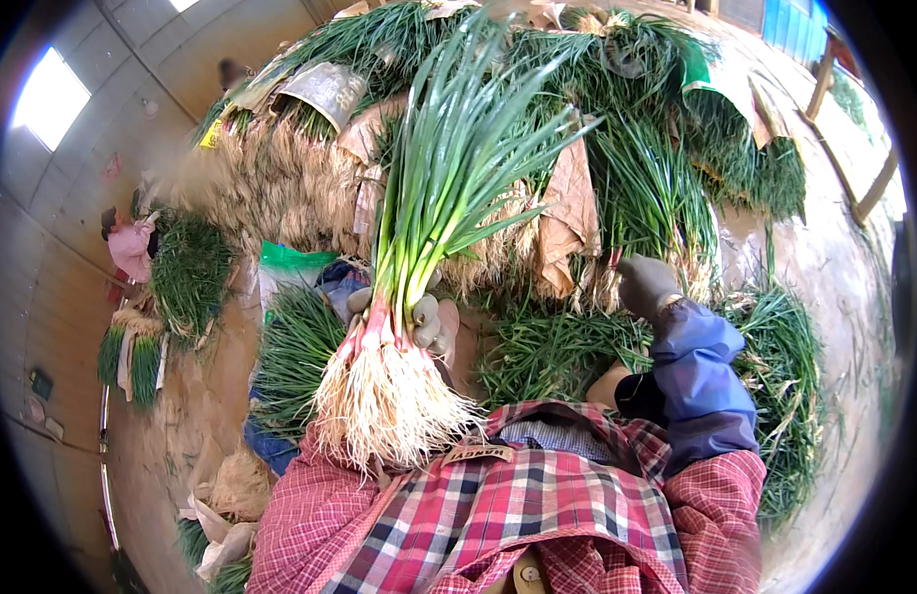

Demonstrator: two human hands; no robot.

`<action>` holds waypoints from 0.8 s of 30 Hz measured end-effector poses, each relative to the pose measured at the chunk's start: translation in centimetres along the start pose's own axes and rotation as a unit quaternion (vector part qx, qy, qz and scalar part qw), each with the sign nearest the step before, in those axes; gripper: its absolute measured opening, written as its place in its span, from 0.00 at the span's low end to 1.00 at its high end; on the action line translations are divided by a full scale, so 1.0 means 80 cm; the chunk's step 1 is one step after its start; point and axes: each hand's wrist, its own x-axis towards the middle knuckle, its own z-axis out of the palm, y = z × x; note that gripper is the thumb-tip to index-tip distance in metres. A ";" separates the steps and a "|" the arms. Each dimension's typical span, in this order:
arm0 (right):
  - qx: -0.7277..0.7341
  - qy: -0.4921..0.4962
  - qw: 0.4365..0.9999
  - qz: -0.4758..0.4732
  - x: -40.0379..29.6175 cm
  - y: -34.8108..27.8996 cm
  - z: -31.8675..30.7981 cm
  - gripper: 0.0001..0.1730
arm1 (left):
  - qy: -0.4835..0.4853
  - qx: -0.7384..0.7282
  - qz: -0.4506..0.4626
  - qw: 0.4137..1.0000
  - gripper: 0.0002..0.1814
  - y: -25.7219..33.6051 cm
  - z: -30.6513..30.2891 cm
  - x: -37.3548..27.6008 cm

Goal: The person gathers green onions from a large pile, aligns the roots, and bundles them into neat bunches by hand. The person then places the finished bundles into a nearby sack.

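In front of my chest, my left hand (pixel 426 323), in a grey glove, grips a large bunch of green onions (pixel 416 215) around its pinkish stem bases. Their green leaves point away from me, and a thick mass of pale roots (pixel 391 401) hangs toward me. Farther right, my gloved right hand (pixel 646 286) reaches to the root end of another pile of green onions (pixel 651 185). Its fingers are curled beside a reddish stem; whether they hold it is unclear. A blue sleeve (pixel 699 371) covers that forearm.
Stacked green onions with dried roots (pixel 280 185) form a bank ahead, with brown paper (pixel 569 215) and a grey bucket (pixel 325 93) among them. Loose leaves (pixel 562 356) lie before me, more (pixel 777 401) at right. A person (pixel 130 245) is at far left.
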 end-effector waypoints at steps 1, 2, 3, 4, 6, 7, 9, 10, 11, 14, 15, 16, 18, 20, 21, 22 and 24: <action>-0.058 -0.026 0.998 0.016 -0.014 0.012 0.005 0.13 | 0.003 -0.001 -0.001 1.000 0.37 0.002 0.001 0.000; -0.064 -0.036 0.997 0.001 -0.020 0.020 0.012 0.16 | 0.006 -0.003 0.002 1.000 0.36 0.002 -0.001 0.000; 0.041 -0.017 0.998 -0.038 -0.021 0.018 0.010 0.16 | 0.009 -0.001 0.000 1.000 0.36 0.002 0.000 0.004; 0.145 0.002 0.987 -0.076 -0.020 0.010 0.009 0.17 | 0.013 -0.006 0.000 1.000 0.36 0.001 -0.002 0.006; 0.313 0.039 0.943 -0.108 -0.015 -0.042 -0.018 0.19 | 0.017 -0.010 0.003 1.000 0.36 0.004 0.005 0.005; 0.372 0.052 0.922 -0.095 -0.014 -0.081 -0.044 0.22 | 0.020 -0.024 0.003 1.000 0.36 0.002 0.000 0.002; 0.427 0.088 0.888 -0.147 -0.009 -0.136 -0.074 0.22 | 0.005 -0.026 0.000 1.000 0.35 0.002 0.003 0.004; 0.408 0.108 0.892 -0.163 -0.007 -0.154 -0.087 0.22 | -0.017 -0.027 -0.005 0.999 0.34 -0.003 -0.002 0.010; 0.385 0.122 0.899 -0.171 -0.004 -0.165 -0.085 0.21 | -0.035 -0.027 -0.014 0.999 0.35 -0.015 -0.016 0.019; 0.378 0.175 0.885 -0.209 0.008 -0.199 -0.078 0.18 | -0.052 -0.028 -0.047 0.997 0.36 -0.023 -0.010 0.030; 0.393 0.177 0.879 -0.204 0.009 -0.200 -0.075 0.17 | -0.065 -0.056 -0.064 0.994 0.38 -0.020 -0.014 0.028; 0.408 0.179 0.873 -0.198 0.008 -0.196 -0.072 0.17 | -0.077 -0.084 -0.081 0.990 0.41 -0.015 -0.017 0.027; 0.407 0.173 0.883 -0.157 0.006 -0.172 -0.061 0.15 | -0.084 -0.121 -0.091 0.985 0.44 -0.021 -0.031 0.024; 0.384 0.204 0.892 -0.124 0.013 -0.143 -0.045 0.14 | -0.068 -0.105 -0.082 0.989 0.44 -0.023 -0.012 0.025; 0.349 0.214 0.907 -0.096 0.014 -0.130 -0.037 0.14 | -0.076 -0.103 -0.080 0.989 0.43 -0.019 -0.010 0.022; 0.317 0.163 0.934 -0.040 0.014 -0.116 -0.030 0.14 | -0.085 -0.105 -0.079 0.988 0.43 -0.017 -0.014 0.020; 0.228 0.020 0.973 -0.008 0.010 -0.079 -0.015 0.15 | -0.123 -0.123 -0.080 0.982 0.43 -0.020 -0.034 0.024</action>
